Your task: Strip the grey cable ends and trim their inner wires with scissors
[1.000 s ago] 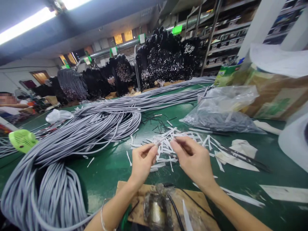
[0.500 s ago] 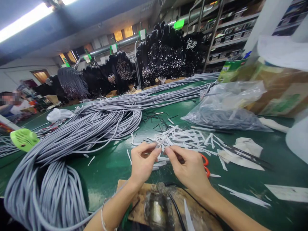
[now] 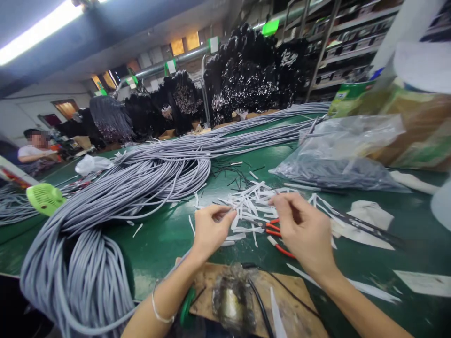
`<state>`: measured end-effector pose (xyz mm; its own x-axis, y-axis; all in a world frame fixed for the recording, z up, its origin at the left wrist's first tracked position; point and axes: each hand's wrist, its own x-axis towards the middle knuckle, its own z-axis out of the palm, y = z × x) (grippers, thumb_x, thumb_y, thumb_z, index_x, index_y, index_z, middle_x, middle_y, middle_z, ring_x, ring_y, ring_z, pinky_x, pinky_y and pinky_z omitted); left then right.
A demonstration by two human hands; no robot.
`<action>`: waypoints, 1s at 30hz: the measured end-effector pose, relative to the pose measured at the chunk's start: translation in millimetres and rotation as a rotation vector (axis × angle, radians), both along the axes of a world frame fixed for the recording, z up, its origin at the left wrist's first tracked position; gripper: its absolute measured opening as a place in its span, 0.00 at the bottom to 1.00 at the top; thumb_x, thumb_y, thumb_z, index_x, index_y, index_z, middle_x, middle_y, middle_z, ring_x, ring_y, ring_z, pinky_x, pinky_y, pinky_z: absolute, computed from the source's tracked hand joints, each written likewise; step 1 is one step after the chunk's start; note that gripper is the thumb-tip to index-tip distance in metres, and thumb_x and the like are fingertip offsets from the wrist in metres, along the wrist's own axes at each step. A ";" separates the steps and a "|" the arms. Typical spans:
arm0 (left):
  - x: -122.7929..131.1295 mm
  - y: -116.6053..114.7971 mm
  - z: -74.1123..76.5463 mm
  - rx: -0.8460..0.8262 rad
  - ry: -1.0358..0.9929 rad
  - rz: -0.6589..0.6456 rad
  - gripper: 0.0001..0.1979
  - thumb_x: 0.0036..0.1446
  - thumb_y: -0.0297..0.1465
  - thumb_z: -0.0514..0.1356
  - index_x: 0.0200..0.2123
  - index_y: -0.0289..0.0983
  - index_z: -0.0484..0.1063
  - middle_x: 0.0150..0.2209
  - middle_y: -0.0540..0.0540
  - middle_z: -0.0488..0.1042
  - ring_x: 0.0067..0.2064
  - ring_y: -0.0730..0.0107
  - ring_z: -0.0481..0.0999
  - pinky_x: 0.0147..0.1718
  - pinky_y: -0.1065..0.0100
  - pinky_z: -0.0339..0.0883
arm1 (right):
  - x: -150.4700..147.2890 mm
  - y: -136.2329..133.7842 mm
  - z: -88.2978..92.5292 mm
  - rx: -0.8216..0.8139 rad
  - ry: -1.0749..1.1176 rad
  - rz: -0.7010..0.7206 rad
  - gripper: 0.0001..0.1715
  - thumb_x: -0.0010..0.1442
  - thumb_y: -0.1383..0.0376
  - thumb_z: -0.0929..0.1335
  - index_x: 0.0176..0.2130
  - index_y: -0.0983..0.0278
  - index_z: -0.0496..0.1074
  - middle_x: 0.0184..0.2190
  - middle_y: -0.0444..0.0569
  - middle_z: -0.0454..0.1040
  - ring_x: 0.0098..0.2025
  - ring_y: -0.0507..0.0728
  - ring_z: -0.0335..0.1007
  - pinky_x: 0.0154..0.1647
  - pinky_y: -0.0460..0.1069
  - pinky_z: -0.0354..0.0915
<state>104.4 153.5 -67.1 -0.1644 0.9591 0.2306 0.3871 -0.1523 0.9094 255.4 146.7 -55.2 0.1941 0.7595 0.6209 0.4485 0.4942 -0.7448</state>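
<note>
My left hand (image 3: 210, 230) is pinched shut on the end of a thin grey cable above the green table (image 3: 165, 239). My right hand (image 3: 303, 230) is up and to the right, its fingers pinched together on something I cannot make out, over a heap of white paper strips (image 3: 253, 203). Red-handled cutters (image 3: 276, 231) lie on the table between the two hands. A big coil of grey cables (image 3: 105, 220) fills the left side of the table.
A wooden board with a soldering stand (image 3: 232, 298) sits at the near edge. A plastic bag of small parts (image 3: 338, 159) and cardboard boxes (image 3: 419, 126) stand to the right. A green fan (image 3: 45, 198) lies left. Black cable bundles (image 3: 246, 70) hang behind. A person (image 3: 35, 148) sits far left.
My right hand has pulled away from my left, up and to the right, uncovering the red-handled cutters. The camera has shifted slightly.
</note>
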 end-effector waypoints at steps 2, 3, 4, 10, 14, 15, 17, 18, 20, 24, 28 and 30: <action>1.8 -2.1 5.3 -0.032 -0.124 0.015 0.09 0.41 0.32 0.63 0.26 0.33 0.77 0.20 0.47 0.73 0.21 0.73 0.67 0.22 0.72 0.60 | 1.4 8.5 -2.9 -0.149 -0.009 0.090 0.15 0.53 0.57 0.64 0.20 0.63 0.64 0.14 0.40 0.58 0.17 0.48 0.52 0.18 0.45 0.52; 2.7 -3.9 7.4 -0.054 -0.172 0.009 0.10 0.41 0.33 0.64 0.27 0.32 0.76 0.18 0.48 0.72 0.19 0.74 0.65 0.20 0.73 0.59 | 0.8 11.3 -4.6 -0.210 -0.020 0.136 0.17 0.51 0.56 0.66 0.19 0.63 0.64 0.13 0.39 0.55 0.16 0.48 0.51 0.17 0.44 0.51; 3.5 -5.9 8.8 -0.073 -0.212 0.000 0.11 0.40 0.33 0.64 0.26 0.31 0.76 0.17 0.49 0.70 0.17 0.76 0.63 0.18 0.73 0.57 | -0.5 13.2 -6.2 -0.260 -0.029 0.180 0.17 0.49 0.55 0.67 0.18 0.64 0.64 0.12 0.39 0.54 0.16 0.48 0.50 0.17 0.44 0.50; 6.6 -13.4 3.0 -0.005 -0.184 -0.047 0.08 0.39 0.33 0.65 0.24 0.33 0.76 0.19 0.48 0.72 0.19 0.75 0.65 0.18 0.74 0.58 | -9.5 10.8 -9.6 -0.332 0.020 0.367 0.16 0.50 0.55 0.66 0.22 0.65 0.69 0.18 0.44 0.65 0.21 0.50 0.58 0.21 0.44 0.56; 9.9 -14.3 2.3 -0.090 -0.230 -0.093 0.10 0.38 0.34 0.66 0.21 0.33 0.73 0.15 0.51 0.67 0.16 0.78 0.61 0.16 0.75 0.55 | -12.2 6.6 -10.8 -0.140 -0.042 0.241 0.19 0.53 0.60 0.64 0.16 0.64 0.61 0.15 0.41 0.56 0.20 0.49 0.52 0.20 0.44 0.52; 10.4 -14.4 4.1 -0.143 -0.292 -0.141 0.12 0.38 0.36 0.66 0.20 0.32 0.71 0.14 0.52 0.65 0.15 0.79 0.59 0.14 0.75 0.52 | -12.6 5.6 -11.1 -0.088 -0.049 0.221 0.17 0.53 0.62 0.63 0.17 0.64 0.61 0.16 0.41 0.56 0.20 0.49 0.52 0.21 0.44 0.52; 10.4 -14.5 8.8 -0.229 -0.449 -0.266 0.17 0.38 0.41 0.65 0.19 0.32 0.69 0.13 0.54 0.61 0.13 0.83 0.54 0.13 0.77 0.47 | -13.5 4.3 -11.3 -0.034 -0.030 0.230 0.14 0.54 0.63 0.63 0.20 0.64 0.63 0.17 0.42 0.58 0.21 0.49 0.54 0.22 0.44 0.53; 9.9 -14.7 11.2 -0.254 -0.530 -0.325 0.19 0.38 0.43 0.65 0.20 0.31 0.68 0.13 0.55 0.60 0.13 0.85 0.52 0.13 0.77 0.44 | -14.0 4.2 -11.4 -0.043 -0.003 0.251 0.13 0.54 0.62 0.63 0.21 0.64 0.64 0.18 0.42 0.59 0.21 0.49 0.54 0.22 0.45 0.54; 8.7 -15.4 14.6 -0.293 -0.653 -0.405 0.20 0.37 0.44 0.65 0.20 0.31 0.67 0.14 0.55 0.59 0.13 0.88 0.49 0.13 0.78 0.40 | -15.5 5.2 -11.4 -0.124 0.090 0.318 0.14 0.54 0.60 0.63 0.22 0.64 0.63 0.19 0.42 0.60 0.21 0.49 0.55 0.21 0.44 0.54; 7.3 -16.2 14.3 -0.405 -0.707 -0.439 0.19 0.37 0.43 0.63 0.19 0.31 0.67 0.12 0.53 0.61 0.11 0.87 0.50 0.11 0.76 0.37 | -19.5 8.1 -11.5 -0.303 0.305 0.502 0.18 0.50 0.53 0.66 0.21 0.64 0.62 0.19 0.43 0.62 0.22 0.50 0.58 0.21 0.44 0.58; 8.1 -16.4 11.8 -0.438 -0.721 -0.417 0.15 0.38 0.39 0.62 0.22 0.31 0.71 0.13 0.52 0.64 0.10 0.84 0.54 0.10 0.76 0.38 | -18.6 6.8 -10.2 -0.326 0.436 0.436 0.16 0.48 0.54 0.68 0.24 0.64 0.65 0.20 0.43 0.64 0.20 0.48 0.58 0.19 0.44 0.58; 8.5 -16.5 11.7 -0.443 -0.716 -0.421 0.15 0.39 0.38 0.62 0.24 0.31 0.72 0.12 0.52 0.64 0.10 0.85 0.53 0.10 0.76 0.37 | -15.4 4.7 -8.7 -0.280 0.491 0.344 0.15 0.48 0.55 0.68 0.27 0.64 0.66 0.19 0.42 0.62 0.17 0.46 0.53 0.15 0.43 0.53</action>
